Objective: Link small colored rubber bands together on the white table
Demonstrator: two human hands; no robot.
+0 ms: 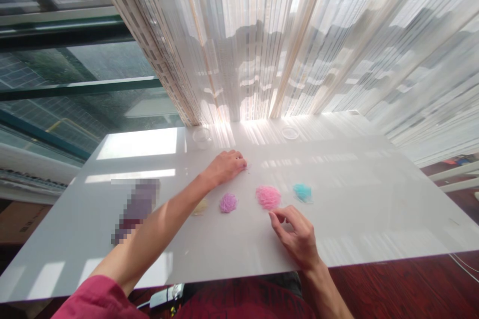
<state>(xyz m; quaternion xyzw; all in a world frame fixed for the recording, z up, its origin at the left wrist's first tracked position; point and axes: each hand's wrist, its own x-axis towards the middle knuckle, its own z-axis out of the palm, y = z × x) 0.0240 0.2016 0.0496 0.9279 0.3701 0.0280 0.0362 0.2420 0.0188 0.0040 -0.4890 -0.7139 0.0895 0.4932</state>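
Note:
My left hand (228, 165) reaches over the middle of the white table (355, 214), fingers curled and pressed together beside a few tiny thin strands. What it pinches, if anything, is too small to make out. Just below a heap of thin pink pieces (268, 197), my right hand (297, 234) has thumb and forefinger closed together; anything between them cannot be seen. A turquoise heap (303, 193) lies to the right of the pink one. On the left are a purple heap (228, 203) and a pale yellow heap (200, 207), the latter partly behind my left forearm.
Two clear round dishes or lids (202, 134) (290, 133) rest near the table's far edge, by a striped sheer curtain (243, 50). A blurred-out dark object (140, 207) lies left of my forearm. Below the front edge is a white power strip (166, 296).

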